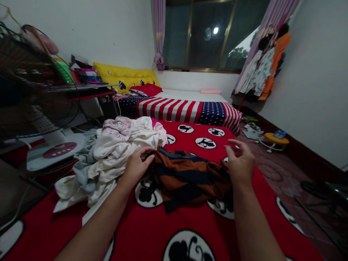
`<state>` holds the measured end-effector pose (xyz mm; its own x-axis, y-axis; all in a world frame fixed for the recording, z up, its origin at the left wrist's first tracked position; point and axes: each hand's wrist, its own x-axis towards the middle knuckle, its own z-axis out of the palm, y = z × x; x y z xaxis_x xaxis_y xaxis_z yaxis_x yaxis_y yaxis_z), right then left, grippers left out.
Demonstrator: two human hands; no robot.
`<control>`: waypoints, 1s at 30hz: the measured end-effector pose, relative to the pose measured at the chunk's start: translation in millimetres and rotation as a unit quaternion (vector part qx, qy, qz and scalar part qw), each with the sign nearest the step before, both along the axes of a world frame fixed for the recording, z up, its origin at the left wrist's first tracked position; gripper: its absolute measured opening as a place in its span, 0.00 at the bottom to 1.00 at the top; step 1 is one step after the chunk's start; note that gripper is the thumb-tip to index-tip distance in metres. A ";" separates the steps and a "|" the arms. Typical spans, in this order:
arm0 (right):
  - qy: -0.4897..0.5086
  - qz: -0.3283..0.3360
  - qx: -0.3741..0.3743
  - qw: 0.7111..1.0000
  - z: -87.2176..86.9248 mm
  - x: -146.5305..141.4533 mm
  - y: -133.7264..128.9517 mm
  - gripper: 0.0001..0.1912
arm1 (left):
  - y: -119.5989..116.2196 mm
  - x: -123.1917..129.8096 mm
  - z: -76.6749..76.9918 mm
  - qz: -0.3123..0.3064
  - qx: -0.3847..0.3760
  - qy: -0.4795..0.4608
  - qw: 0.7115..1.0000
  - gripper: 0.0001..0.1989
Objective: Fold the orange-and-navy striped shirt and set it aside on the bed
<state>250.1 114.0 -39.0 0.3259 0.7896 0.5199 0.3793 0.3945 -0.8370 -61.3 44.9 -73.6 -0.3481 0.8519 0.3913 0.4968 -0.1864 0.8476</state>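
Brown-and-navy striped fabric garment [187,174] lay crumpled between the two hands, its left end at the left hand [138,161] and its right end just beside the right hand [241,163]. The left thumb and forefinger met the garment's upper left part, though I could not tell whether they pinched it. The right hand was released, fingers spread and raised. Beneath, the red cloth surface with white ovals and black motifs [141,232] carried the garment toward its right edge. Along that surface's left edge sat a rumpled heap of white, grey and pink clothes [116,150], near the left hand. Beyond the far edge stood a bed with a red, white and blue star-and-stripe cover [174,110].
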 end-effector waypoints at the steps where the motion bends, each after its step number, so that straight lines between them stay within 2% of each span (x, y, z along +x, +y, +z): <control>1: -0.016 0.054 -0.047 0.997 -7.1 -8.5 1.9 0.20 | -1.1 1.8 1.3 -0.015 -0.008 -0.002 1.000 0.13; 3: -0.067 0.137 -0.126 0.980 -23.5 -24.6 4.6 0.29 | -4.1 6.4 5.2 -0.041 -0.016 -0.028 0.999 0.13; 4: -0.106 0.152 -0.146 0.972 -31.7 -31.1 5.1 0.35 | -5.7 9.0 7.3 -0.049 -0.017 -0.040 0.998 0.13; 6: -0.196 0.152 -0.166 0.954 -45.0 -39.1 5.1 0.43 | -8.2 13.8 10.5 -0.056 -0.015 -0.051 0.997 0.12; 7: -0.234 0.144 -0.178 0.945 -49.0 -40.1 4.9 0.44 | -8.8 15.5 11.2 -0.057 -0.013 -0.049 0.997 0.12; 9: -0.288 0.134 -0.209 0.925 -50.2 -36.5 5.3 0.35 | -8.9 17.0 11.0 -0.056 -0.006 -0.039 0.998 0.13; 11: -0.296 0.116 -0.205 0.926 -42.3 -27.4 6.6 0.19 | -8.0 16.3 9.6 -0.052 -0.004 -0.025 0.998 0.17; 12: -0.272 0.093 -0.177 0.941 -35.5 -22.0 7.1 0.14 | -7.7 15.4 8.8 -0.047 -0.011 -0.011 0.999 0.21; 14: -0.169 0.018 -0.082 0.982 -18.7 -11.5 6.4 0.12 | -8.1 13.9 6.8 -0.041 -0.048 0.035 0.997 0.28; 16: -0.025 -0.040 0.003 0.999 -1.1 -3.9 2.9 0.13 | -9.6 14.3 3.7 -0.055 -0.094 0.106 0.988 0.33; 19: 0.153 -0.027 0.033 0.987 18.1 0.0 -5.2 0.09 | -11.8 20.1 -3.9 -0.102 -0.133 0.202 0.965 0.28; 21: 0.220 -0.014 0.054 0.974 24.1 -2.1 -9.2 0.06 | -11.8 26.0 -8.7 -0.123 -0.135 0.231 0.956 0.18; 23: 0.257 -0.015 0.088 0.962 26.6 -6.1 -11.0 0.05 | -10.8 30.4 -10.2 -0.120 -0.109 0.226 0.960 0.09; 25: 0.293 -0.002 0.110 0.950 29.0 -9.7 -11.2 0.06 | -9.6 30.4 -6.8 -0.081 -0.064 0.176 0.979 0.08; 27: 0.326 0.013 0.128 0.936 33.0 -10.3 -10.8 0.06 | -8.7 24.5 0.7 -0.020 -0.013 0.050 0.998 0.10; 28: 0.339 0.016 0.139 0.930 35.6 -8.9 -10.3 0.06 | -8.5 19.5 5.4 0.004 0.011 -0.039 0.999 0.12; 30: 0.357 0.006 0.159 0.920 40.3 -2.7 -8.6 0.05 | -8.1 6.8 14.9 0.038 0.057 -0.213 0.975 0.18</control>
